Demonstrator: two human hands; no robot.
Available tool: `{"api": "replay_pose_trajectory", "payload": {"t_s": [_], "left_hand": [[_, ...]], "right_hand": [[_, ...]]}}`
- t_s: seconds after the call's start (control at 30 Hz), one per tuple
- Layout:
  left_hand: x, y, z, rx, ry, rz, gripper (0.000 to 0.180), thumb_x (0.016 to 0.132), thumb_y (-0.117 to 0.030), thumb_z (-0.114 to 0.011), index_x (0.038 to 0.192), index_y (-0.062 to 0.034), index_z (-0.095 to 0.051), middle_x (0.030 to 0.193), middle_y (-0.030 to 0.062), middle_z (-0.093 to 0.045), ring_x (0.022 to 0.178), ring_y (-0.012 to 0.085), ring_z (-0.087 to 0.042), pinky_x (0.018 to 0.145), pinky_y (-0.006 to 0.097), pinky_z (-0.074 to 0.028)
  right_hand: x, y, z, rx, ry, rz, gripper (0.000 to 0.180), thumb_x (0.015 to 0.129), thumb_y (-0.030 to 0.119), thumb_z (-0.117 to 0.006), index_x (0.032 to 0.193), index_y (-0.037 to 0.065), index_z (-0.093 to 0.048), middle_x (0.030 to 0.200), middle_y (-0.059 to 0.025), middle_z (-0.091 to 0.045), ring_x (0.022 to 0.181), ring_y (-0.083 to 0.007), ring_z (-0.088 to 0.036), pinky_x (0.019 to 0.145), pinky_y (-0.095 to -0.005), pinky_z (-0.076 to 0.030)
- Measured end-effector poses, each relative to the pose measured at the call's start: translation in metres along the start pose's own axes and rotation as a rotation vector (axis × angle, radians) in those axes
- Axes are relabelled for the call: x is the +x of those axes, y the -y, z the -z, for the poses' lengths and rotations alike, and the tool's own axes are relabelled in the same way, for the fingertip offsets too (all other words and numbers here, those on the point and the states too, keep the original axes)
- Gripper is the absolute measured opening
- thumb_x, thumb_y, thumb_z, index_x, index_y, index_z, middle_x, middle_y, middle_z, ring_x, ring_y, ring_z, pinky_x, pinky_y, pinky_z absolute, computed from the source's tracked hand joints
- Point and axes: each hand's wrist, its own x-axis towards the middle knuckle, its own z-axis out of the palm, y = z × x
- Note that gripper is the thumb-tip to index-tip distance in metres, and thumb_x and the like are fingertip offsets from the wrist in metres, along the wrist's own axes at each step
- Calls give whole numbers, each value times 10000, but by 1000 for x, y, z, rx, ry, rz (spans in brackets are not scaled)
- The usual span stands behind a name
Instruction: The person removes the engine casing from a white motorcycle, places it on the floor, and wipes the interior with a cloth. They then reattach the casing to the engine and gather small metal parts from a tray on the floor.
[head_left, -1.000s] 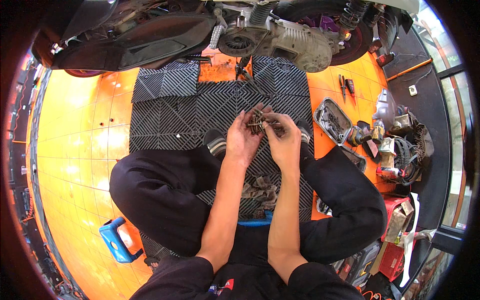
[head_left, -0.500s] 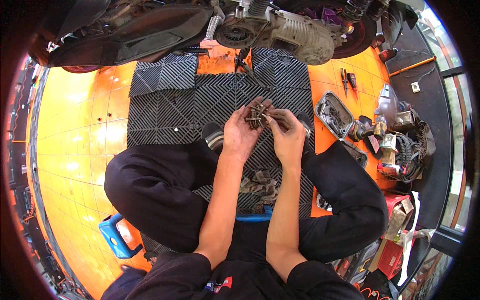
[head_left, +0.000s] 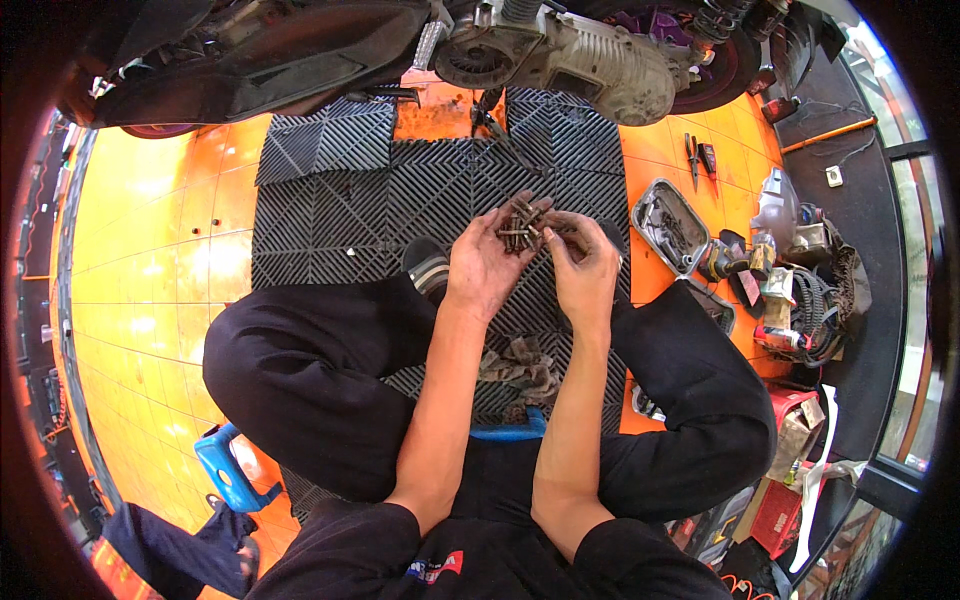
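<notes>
Seen from above, a person in black trousers sits cross-legged on black ribbed floor mats (head_left: 400,200) laid over glossy orange tiles (head_left: 160,270). At the far edge a scooter engine case (head_left: 590,60), grey ribbed cast metal, and dark bodywork (head_left: 270,50) span the view, with the rear wheel (head_left: 720,50) to the right. Nothing blocks the view of the hands, which meet over the mats in front of the knees. The left hand (head_left: 485,265) is cupped palm up and carries a small heap of bolts (head_left: 520,228), short, dull brown metal rods lying crosswise over its fingers. The right hand (head_left: 582,265) is just beside it, its fingers bent and its fingertips pressed together on one bolt at the edge of the heap. To the right on the tiles lies an oblong shiny metal tray (head_left: 668,225) with small dark parts in it, too small to make out. Farther right sits a clutter of parts, rags and a coiled black belt (head_left: 825,300); two hand tools (head_left: 698,160) lie beyond the tray. A crumpled grey rag (head_left: 520,365) rests on the mat between the shins. A blue plastic stool (head_left: 230,465) stands near left.
</notes>
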Motion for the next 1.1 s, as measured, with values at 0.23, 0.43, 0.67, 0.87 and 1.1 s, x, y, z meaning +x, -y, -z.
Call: {"api": "replay_pose_trajectory", "payload": {"t_s": [0.23,0.43,0.67,0.87,1.1], "left_hand": [[-1,-4,3,130,47,36,486,982,-165,-451,1408,68,-466,1351,212,-572,1222,285,-568,1064,409,-452],[-4,-5,4,298,49,58,450,958,-80,-494,1393,37,-510,1263,121,-632,1141,209,-608,1040,375,-474],[1,-2,13,273,70,74,451,957,-83,-502,1390,45,-507,1258,134,-632,1137,217,-612,1049,396,-482],[4,2,3,152,-7,-9,437,977,-74,-405,1384,68,-473,1301,226,-606,1194,310,-603,1000,391,-513],[11,7,15,170,-39,-58,475,981,-151,-410,1387,91,-448,1394,280,-532,1320,400,-505,1139,477,-398]], "right_hand": [[-1,4,3,-56,67,23,268,858,-34,-668,1121,7,-692,1033,-129,-620,829,-228,-672,718,-333,-558],[2,-1,5,-65,55,55,208,853,-41,-671,1058,-9,-685,1002,-127,-605,809,-230,-671,692,-331,-552],[3,3,7,-69,22,48,163,843,-35,-683,1006,-22,-680,974,-129,-616,785,-235,-671,679,-329,-551],[2,16,17,-160,108,24,145,818,33,-737,944,-22,-690,882,-128,-621,740,-236,-644,661,-350,-522],[-2,4,7,-271,168,32,192,764,72,-767,901,-37,-688,834,-155,-607,710,-270,-611,671,-378,-488]]}}
